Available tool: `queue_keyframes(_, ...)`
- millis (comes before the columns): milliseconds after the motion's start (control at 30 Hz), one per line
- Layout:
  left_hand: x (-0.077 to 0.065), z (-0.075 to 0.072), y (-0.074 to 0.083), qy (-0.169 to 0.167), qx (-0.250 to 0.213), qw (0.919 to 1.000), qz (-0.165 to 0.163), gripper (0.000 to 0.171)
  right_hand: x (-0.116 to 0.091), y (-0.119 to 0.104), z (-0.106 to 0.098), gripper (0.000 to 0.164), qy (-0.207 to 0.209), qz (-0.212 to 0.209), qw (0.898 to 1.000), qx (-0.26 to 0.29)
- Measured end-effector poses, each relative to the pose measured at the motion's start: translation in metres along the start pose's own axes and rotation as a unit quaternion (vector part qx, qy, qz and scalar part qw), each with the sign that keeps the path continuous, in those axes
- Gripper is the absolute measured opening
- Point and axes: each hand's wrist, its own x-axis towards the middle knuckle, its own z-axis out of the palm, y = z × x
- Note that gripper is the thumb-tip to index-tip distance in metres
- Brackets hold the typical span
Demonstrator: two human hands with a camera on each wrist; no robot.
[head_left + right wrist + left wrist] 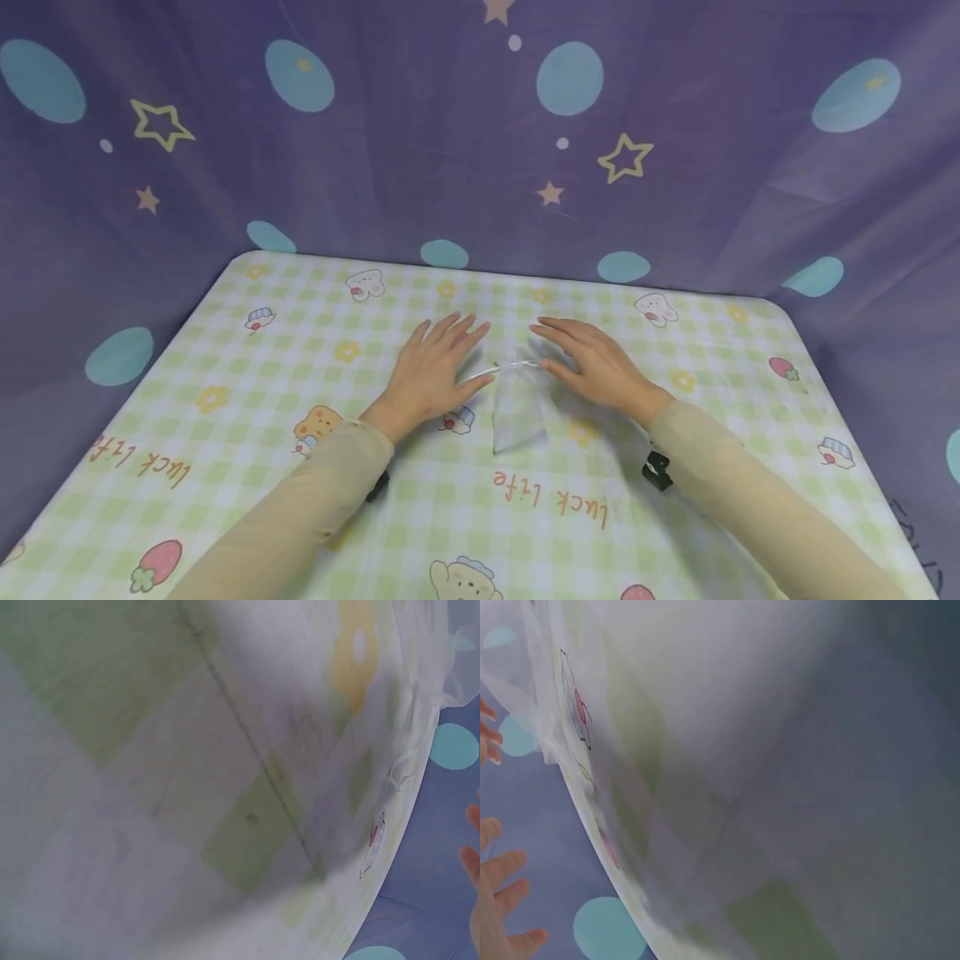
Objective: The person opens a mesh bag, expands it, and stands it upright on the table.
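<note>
Pale beige long sleeves (270, 517) lie nearest the head camera, one on each forearm, with a black device (657, 471) visible beneath the right cuff. Beyond the cuffs, the left hand (423, 375) and the right hand (600, 362) are set well apart, palms down, fingers extended and spread. Neither hand is clamped on anything. A small clear plastic bag (519, 412) lies between the two hands on a green-and-white checked tablecloth (195, 333) printed with cartoon figures. Its white drawstring (516, 364) runs along the edge farther from the person. One end passes close to the left thumb and the other meets the right thumb tip; contact cannot be confirmed at either point. A purple fabric backdrop (450, 158) with blue ovals and stars rises behind the table.

Left wrist view: shaded tablecloth fills most of the frame. The bag appears at upper left as crumpled translucent film. Separated fingertips enter at the left border, below and beside it.

Right wrist view: cloth again dominates. Translucent film shows at upper right; fingertips stand apart from it at the right border.
</note>
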Motion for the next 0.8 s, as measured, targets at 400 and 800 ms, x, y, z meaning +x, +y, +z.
queue_keyframes(400, 0.008, 0.004, -0.01, -0.002, -0.057, 0.9969, 0.053, 0.056, 0.011, 0.003, 0.014, 0.041, -0.002, 0.059, 0.995, 0.078)
queue_keyframes(800, 0.023, 0.011, -0.006, -0.063, -0.134, 0.9889, 0.01, 0.051, 0.022, -0.006, 0.019, 0.041, -0.064, 0.171, 0.976, 0.122)
